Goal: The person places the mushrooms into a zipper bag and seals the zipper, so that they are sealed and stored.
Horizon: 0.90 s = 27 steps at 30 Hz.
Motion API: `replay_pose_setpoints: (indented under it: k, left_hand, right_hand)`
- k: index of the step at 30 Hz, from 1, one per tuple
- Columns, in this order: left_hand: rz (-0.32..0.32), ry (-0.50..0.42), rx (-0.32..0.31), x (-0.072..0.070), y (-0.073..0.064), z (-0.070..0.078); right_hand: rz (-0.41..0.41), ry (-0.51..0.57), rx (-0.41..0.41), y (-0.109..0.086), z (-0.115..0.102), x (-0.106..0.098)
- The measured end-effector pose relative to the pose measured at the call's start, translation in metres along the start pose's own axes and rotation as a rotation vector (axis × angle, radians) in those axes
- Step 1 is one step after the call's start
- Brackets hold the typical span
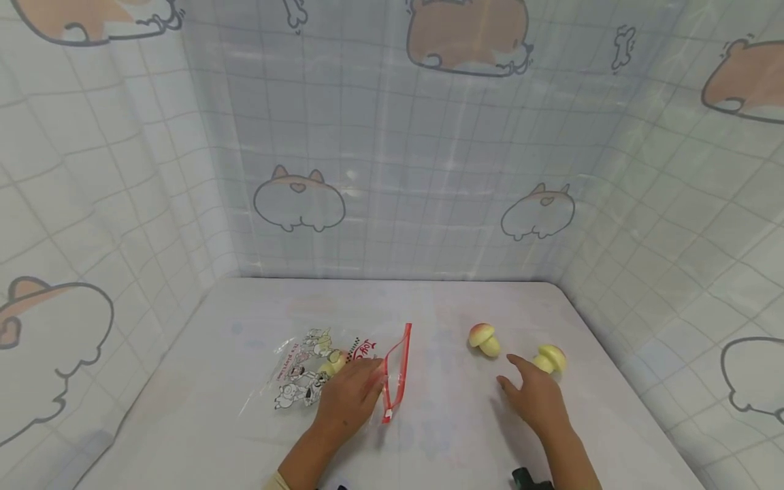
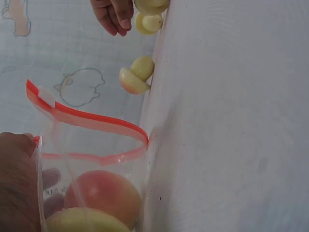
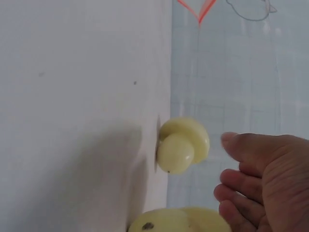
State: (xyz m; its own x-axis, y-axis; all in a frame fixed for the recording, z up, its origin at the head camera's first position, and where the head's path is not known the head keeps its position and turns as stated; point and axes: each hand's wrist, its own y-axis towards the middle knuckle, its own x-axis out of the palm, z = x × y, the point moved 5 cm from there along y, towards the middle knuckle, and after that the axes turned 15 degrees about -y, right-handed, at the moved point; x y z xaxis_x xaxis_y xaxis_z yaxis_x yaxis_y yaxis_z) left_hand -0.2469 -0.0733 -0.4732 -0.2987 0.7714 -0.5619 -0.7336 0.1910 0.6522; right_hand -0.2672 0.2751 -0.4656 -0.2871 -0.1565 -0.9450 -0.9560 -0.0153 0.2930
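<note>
A clear plastic zip bag (image 1: pixel 306 381) with a red zip edge and printed cartoon figures lies on the table left of centre, its mouth gaping to the right. My left hand (image 1: pixel 350 400) pinches the bag near the mouth; some fingers show through the plastic. Inside the bag is a red-and-yellow mushroom-shaped piece (image 2: pixel 104 195). A mushroom-shaped piece with a reddish cap (image 1: pixel 484 339) lies right of the bag. Farther right is a pale yellow mushroom-shaped piece (image 1: pixel 552 357), partly behind my right hand (image 1: pixel 539 398). That hand hovers beside it, thumb and index finger apart, nothing between them.
The white table (image 1: pixel 441 442) ends at a back wall of patterned sheeting (image 1: pixel 392 204), with similar sheeting along both sides. A dark object (image 1: pixel 529 480) shows beside the right forearm at the bottom edge.
</note>
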Motion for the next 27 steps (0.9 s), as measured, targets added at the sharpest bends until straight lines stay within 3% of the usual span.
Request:
replay_pose_setpoints:
  k: [13,21,27]
  left_hand:
    - [-0.019,0.010,-0.041,0.002,-0.001,-0.002]
    - [-0.031,0.001,-0.051,0.001,-0.002,-0.002]
    - [-0.031,-0.003,-0.049,0.000,-0.002,-0.001]
  right_hand:
    - [0.084,-0.010,0.015,-0.011,0.013,-0.004]
    - [0.105,-0.023,0.065,-0.019,0.026,-0.008]
    - [0.142,0.016,0.080,-0.026,0.034,-0.012]
